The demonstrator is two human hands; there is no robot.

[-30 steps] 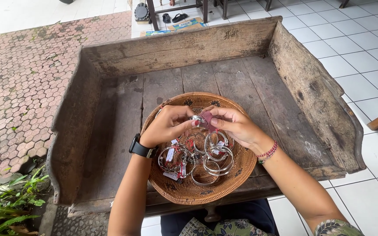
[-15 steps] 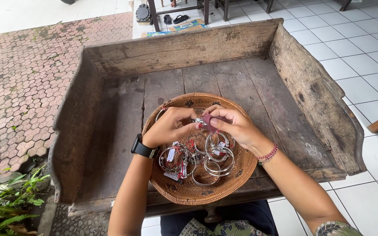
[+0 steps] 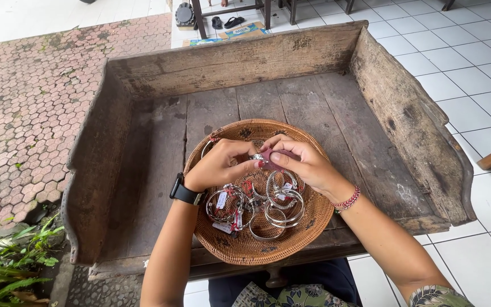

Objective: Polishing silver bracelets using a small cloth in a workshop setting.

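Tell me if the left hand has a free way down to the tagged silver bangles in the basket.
Probably yes: the left hand hovers just above the bangles in the woven basket, nothing between, though it already pinches a small silver piece.

A small silver ring (image 3: 257,157) was pinched between the fingers of both hands, with a bit of pink cloth (image 3: 268,160) touching it. It was held just above the shiny bangles (image 3: 268,206) in the round woven basket (image 3: 245,247).
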